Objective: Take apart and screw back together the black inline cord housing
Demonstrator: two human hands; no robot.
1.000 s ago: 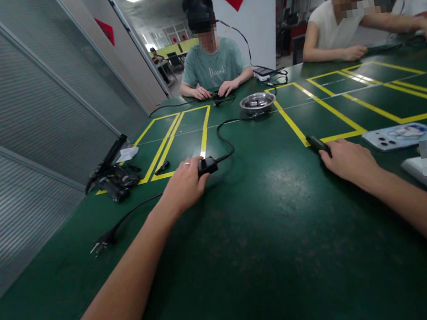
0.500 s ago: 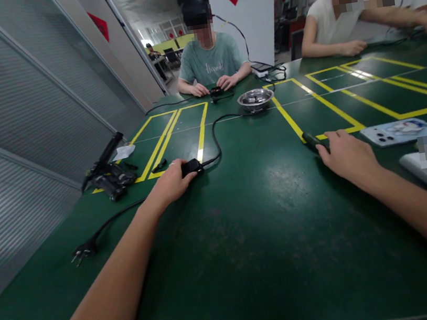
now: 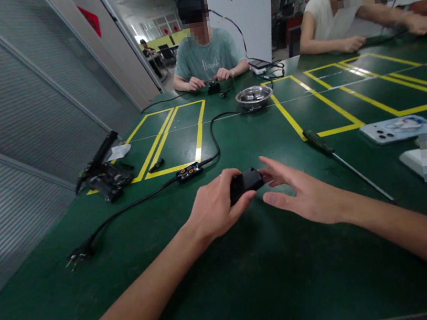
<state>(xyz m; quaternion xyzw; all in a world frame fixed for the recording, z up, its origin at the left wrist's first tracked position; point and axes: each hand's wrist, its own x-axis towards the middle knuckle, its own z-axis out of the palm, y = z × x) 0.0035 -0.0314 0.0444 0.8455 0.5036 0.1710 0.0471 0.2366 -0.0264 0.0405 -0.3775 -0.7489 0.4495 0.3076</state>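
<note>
My left hand (image 3: 213,202) grips a black plastic housing cover (image 3: 246,184) above the table. Fingers apart, my right hand (image 3: 301,190) is at the cover's right end; whether its fingertips touch it I cannot tell. Beyond my left hand, an uncovered inline unit (image 3: 189,172) with copper-coloured round parts shows on a black power cord (image 3: 136,203). The cord's plug (image 3: 81,255) lies at the left. On the right lies a screwdriver (image 3: 318,142) with a dark green handle and a long thin shaft.
A metal bowl (image 3: 254,97) with small items sits mid-table. Black clamp-like gear (image 3: 107,177) and a small black piece (image 3: 156,165) lie left. A phone (image 3: 400,128) is at the right. Two people sit across the table (image 3: 239,283), which has yellow tape outlines (image 3: 201,130).
My left hand has lifted the black cover off the cord's inline unit and brought it right and nearer. My right hand has let go of the screwdriver and moved left to the cover.
</note>
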